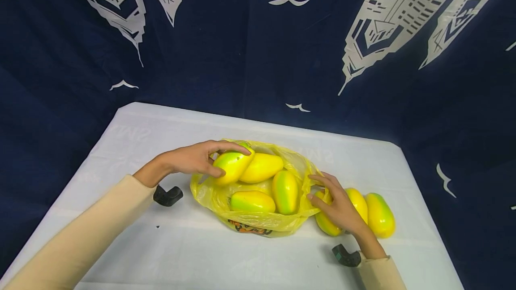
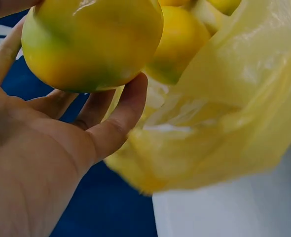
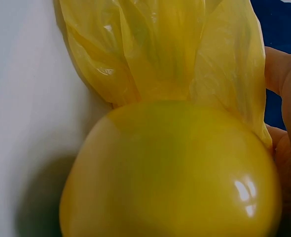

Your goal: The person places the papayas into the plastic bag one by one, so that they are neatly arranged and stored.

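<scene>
A yellow plastic bag [image 1: 282,223] lies spread open mid-table in the head view, with three yellow-green mangoes [image 1: 252,201] inside. At its left side my left hand [image 1: 197,158] grips another mango [image 1: 234,164] between thumb and fingers, over the bag's mouth. The left wrist view shows this mango [image 2: 93,44] close up, beside the bag's side [image 2: 224,128]. My right hand [image 1: 336,200] holds the bag's right rim between thumb and fingers. In the right wrist view a large mango [image 3: 180,173] hides part of the bag [image 3: 160,54] and that hand.
Right of the bag, three mangoes [image 1: 380,215] sit in a row on the white-covered table [image 1: 133,245], partly behind the right hand. Black wrist-camera mounts [image 1: 168,196] jut from both wrists. A dark blue printed curtain [image 1: 242,57] stands behind the table.
</scene>
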A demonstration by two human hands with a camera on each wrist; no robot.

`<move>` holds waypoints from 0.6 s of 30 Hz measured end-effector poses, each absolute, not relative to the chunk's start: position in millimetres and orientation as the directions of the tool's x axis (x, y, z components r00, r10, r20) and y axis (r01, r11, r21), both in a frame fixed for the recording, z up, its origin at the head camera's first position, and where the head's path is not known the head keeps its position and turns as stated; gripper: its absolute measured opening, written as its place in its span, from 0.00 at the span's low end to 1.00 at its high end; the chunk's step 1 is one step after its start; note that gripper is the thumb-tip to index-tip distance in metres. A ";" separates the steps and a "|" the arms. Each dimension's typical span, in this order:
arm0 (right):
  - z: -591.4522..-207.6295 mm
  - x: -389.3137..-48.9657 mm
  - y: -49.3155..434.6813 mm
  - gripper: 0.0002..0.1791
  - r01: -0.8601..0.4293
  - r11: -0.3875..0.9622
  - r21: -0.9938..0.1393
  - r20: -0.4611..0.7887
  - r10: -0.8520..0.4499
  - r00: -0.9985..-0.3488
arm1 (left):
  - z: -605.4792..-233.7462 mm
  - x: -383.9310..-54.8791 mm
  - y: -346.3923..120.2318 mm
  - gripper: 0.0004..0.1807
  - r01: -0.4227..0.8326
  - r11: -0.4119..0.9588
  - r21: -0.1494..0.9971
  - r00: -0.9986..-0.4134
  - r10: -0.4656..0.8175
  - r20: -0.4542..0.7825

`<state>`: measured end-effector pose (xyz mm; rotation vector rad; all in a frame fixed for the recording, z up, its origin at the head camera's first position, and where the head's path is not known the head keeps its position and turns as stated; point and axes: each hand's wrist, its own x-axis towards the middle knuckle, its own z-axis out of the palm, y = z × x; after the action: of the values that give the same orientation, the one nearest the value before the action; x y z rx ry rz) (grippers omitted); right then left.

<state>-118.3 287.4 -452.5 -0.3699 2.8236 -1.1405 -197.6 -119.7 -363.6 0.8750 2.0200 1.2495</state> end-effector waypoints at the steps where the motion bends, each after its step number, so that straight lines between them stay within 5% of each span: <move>1: -452.2 -118.1 287.4 0.28 -0.194 0.695 -0.692 0.021 -0.249 -0.968 | -365.9 -198.8 -116.7 0.40 0.218 0.334 0.917 -0.590 0.794 -0.149; 9: -452.5 -117.7 286.9 0.28 -0.192 0.689 -0.699 0.019 -0.250 -0.968 | -383.3 -205.3 -99.7 0.39 0.179 0.317 0.931 -0.534 0.826 -0.179; 18: -452.1 -117.8 286.5 0.28 -0.192 0.696 -0.692 0.020 -0.247 -0.969 | -389.8 -206.0 -91.3 0.39 0.285 0.340 0.896 -0.494 0.853 -0.167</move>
<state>-117.8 286.5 -452.1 -0.3656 2.8243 -1.1389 -206.0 -91.3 -389.8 0.9938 1.9603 1.1271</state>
